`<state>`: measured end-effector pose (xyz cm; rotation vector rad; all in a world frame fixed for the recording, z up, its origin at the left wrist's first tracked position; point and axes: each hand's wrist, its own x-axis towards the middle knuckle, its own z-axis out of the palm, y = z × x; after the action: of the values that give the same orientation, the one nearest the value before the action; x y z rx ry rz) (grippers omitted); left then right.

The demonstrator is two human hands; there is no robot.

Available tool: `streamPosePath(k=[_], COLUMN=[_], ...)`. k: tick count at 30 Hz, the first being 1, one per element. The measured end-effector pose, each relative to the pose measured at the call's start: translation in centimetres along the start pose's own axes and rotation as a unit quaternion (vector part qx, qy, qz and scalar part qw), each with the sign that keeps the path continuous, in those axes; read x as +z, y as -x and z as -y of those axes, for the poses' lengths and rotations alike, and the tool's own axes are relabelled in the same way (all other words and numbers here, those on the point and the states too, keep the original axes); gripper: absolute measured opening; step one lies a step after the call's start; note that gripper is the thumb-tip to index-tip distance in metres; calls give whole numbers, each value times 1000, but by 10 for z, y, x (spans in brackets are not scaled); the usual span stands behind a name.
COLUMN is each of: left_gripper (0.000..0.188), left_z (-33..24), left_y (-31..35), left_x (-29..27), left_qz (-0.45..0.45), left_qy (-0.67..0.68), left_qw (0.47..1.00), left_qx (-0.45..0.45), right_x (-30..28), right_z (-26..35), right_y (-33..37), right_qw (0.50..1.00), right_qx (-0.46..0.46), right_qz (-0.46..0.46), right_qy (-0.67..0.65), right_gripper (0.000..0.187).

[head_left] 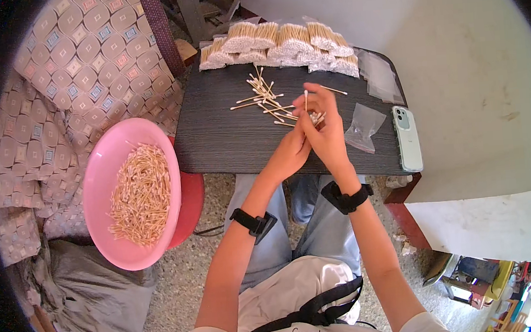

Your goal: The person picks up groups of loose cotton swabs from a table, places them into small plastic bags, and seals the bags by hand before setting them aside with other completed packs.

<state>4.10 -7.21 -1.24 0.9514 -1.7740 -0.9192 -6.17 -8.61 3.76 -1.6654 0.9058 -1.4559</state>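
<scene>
My two hands meet over the front middle of a dark wood-grain table (219, 135). My right hand (328, 130) curls round a small bunch of cotton swabs (316, 118), white tips showing between the fingers. One swab (306, 99) stands upright out of the grip. Pressed against the same bunch is my left hand (290, 150), its fingertips partly hidden behind the right thumb. Just beyond and left of the hands lies a loose scatter of cotton swabs (262, 90). A crumpled clear plastic bag (365, 124) rests right of my right hand.
Filled bags of cotton swabs (293, 38) are stacked along the table's far edge. Flat clear bags (383, 78) lie at the right, above a phone (407, 137) on the edge. At left, a pink basin (98, 198) full of swabs sits on a red stool (194, 196).
</scene>
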Motion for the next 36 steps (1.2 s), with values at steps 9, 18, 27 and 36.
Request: streamPosePath(k=[9,18,27,36], left_gripper=[35,22,28,30], left_z=[-2,-6,-8,12], left_y=[0,-3,-3,-1], left_x=[3,0,0,0], left_qz=[-47,-2,7,-62], left_qy=[38,22,39,240], left_qw=[998,999,997,961], left_qx=[-9,-44,-59,-126], right_x=[4,-21,-43,-62], right_z=[-14,-8,4,-27], right_y=[7,11,-7,-31], right_qw=[996,962,957,939], right_qx=[17,53,23,43], right_qz=[-52,-58,-44,-19], right_qy=[71,263,286,342], right_gripper=[16,18,20,23])
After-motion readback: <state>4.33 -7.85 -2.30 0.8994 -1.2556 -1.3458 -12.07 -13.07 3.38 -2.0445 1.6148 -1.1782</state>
